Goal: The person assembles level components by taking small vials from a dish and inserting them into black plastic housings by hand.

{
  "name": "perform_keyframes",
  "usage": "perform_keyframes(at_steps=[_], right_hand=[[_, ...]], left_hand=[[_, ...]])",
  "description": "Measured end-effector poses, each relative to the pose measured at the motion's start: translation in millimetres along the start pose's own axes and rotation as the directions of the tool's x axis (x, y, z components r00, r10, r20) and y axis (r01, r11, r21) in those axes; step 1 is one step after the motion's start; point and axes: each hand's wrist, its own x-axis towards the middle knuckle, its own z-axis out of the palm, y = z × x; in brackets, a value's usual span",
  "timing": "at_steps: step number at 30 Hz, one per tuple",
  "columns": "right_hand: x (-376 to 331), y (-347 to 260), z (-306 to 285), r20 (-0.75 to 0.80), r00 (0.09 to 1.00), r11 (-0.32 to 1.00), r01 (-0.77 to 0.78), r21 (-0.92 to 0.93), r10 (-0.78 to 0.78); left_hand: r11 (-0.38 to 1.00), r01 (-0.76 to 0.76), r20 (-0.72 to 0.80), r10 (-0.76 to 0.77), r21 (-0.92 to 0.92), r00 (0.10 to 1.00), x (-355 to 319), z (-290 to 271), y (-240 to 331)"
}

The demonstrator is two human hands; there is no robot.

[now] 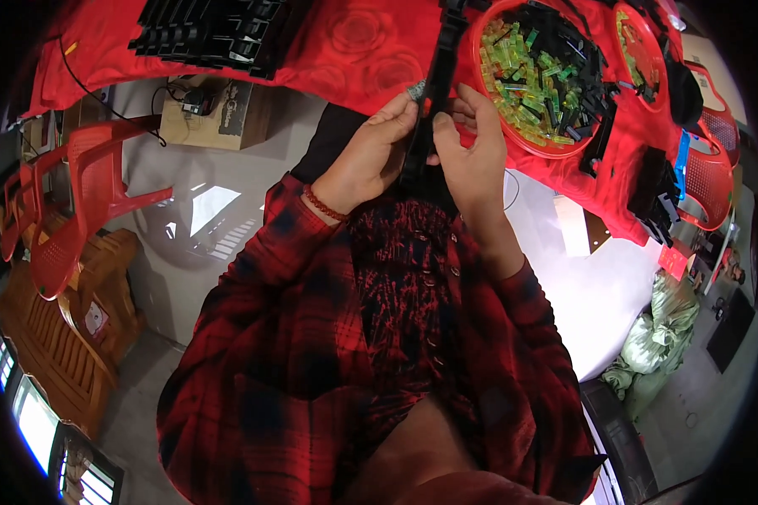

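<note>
No lettering, number or sign is legible in the head view. Dark printed markings (230,114) stand on one side of the cardboard box (200,129); at this size and angle, their characters cannot be made out.

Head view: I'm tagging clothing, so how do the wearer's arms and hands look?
Red-and-dark plaid sleeves are worn, the right one ending higher. The gloveless left hand has a reddish-brown beaded bracelet; the gloveless right hand shows none.

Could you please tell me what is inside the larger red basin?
The larger red basin holds translucent yellow-green pieces and black pieces; whatever lies beneath the top layer is covered.
</note>
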Motion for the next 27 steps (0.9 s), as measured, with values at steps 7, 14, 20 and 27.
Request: perform_keyframes(at_steps=[7, 14, 20, 27], right_hand=[[3, -11, -5, 0.189, 0.937, 0.816, -0.349, 0.461, 0.293], [5, -14, -9, 0.279, 0.902, 0.808, -0.423, 0.411, 0.33], [7, -9, -15, 0.406, 0.856, 0.704, -0.503, 0.502, 0.321], [-1, 0, -8, 0.459, 0.846, 0.632, -0.516, 0.579, 0.27]], left_hand=[[0.996, 0.037, 0.054, -0.041, 0.081, 0.998, 2, -5, -1], [0.976, 0.06, 0.04, -0.069, 0.208, 0.997, -4, -1, 3], [0.946, 0.109, 0.016, -0.12, 0.306, 0.993, -10, -5, 7], [0.899, 0.127, -0.056, -0.114, 0.419, 0.992, -17, -3, 11]])
